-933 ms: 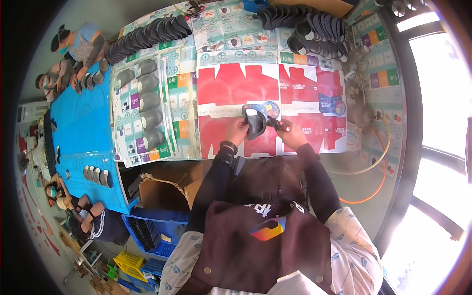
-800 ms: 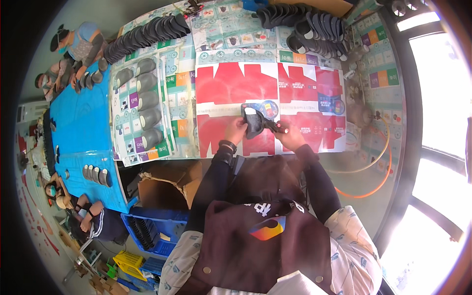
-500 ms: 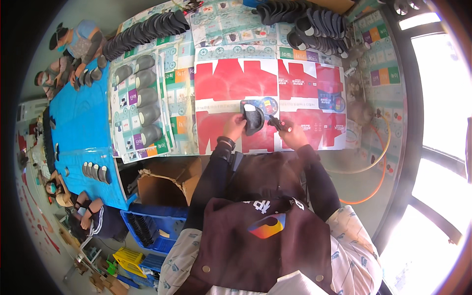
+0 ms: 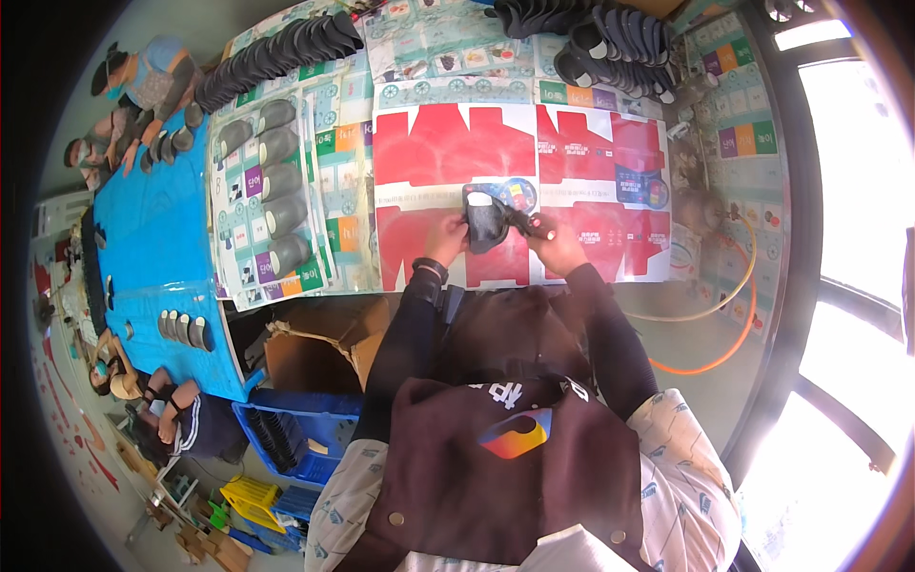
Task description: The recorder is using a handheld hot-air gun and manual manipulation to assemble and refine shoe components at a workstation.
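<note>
Over the red and white printed sheet (image 4: 596, 229), my left hand (image 4: 444, 238) grips a dark grey, toe-cap-shaped piece (image 4: 487, 229) by its left edge. The piece has a pale patch at its top end. My right hand (image 4: 560, 250) is closed around a small dark tool like a spray gun (image 4: 520, 225). Its front end reaches the right edge of the piece; whether they touch I cannot tell. To the left, several similar grey caps (image 4: 282, 181) lie in a column on printed sheets.
Long rows of nested dark caps (image 4: 286, 59) and piled caps (image 4: 634, 52) line the far side. An orange hose (image 4: 705, 366) loops at the right. Left are a blue table (image 4: 157, 238) with people beside it, a cardboard box (image 4: 319, 353) and a blue crate (image 4: 329, 412).
My right hand has brought the dark tool left, up to the cap's right side. The cap has turned slightly in my left hand. The whole view has shifted a little.
</note>
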{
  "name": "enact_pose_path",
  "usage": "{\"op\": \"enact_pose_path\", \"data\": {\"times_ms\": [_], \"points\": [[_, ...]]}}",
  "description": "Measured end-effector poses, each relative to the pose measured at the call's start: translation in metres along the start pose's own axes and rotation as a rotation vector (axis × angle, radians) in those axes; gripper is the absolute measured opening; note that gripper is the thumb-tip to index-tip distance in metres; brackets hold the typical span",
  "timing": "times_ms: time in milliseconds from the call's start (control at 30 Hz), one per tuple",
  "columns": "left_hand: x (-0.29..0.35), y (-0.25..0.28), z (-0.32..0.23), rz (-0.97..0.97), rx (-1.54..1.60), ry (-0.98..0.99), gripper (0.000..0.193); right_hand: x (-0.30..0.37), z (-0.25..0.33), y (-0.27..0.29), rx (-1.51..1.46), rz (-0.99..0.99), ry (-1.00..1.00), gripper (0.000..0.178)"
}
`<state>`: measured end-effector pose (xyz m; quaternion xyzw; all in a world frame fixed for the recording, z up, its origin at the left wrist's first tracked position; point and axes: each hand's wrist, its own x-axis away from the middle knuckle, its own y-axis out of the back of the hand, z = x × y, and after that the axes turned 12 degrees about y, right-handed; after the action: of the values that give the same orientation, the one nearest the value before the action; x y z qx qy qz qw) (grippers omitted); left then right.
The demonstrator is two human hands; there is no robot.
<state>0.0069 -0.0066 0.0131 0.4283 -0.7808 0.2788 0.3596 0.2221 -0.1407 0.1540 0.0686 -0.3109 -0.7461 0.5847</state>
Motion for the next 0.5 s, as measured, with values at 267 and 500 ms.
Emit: {"op": "enact_pose_path", "data": {"times_ms": [267, 500], "points": [[0.011, -0.001, -0.007, 0.011, -0.039, 0.019, 0.035, 0.017, -0.016, -0.012, -0.107, 0.115, -0.096, 0.042], [0.011, -0.002, -0.002, -0.016, -0.049, -0.026, 0.034, 0.028, -0.006, -0.011, -0.173, 0.206, -0.103, 0.044]]}}
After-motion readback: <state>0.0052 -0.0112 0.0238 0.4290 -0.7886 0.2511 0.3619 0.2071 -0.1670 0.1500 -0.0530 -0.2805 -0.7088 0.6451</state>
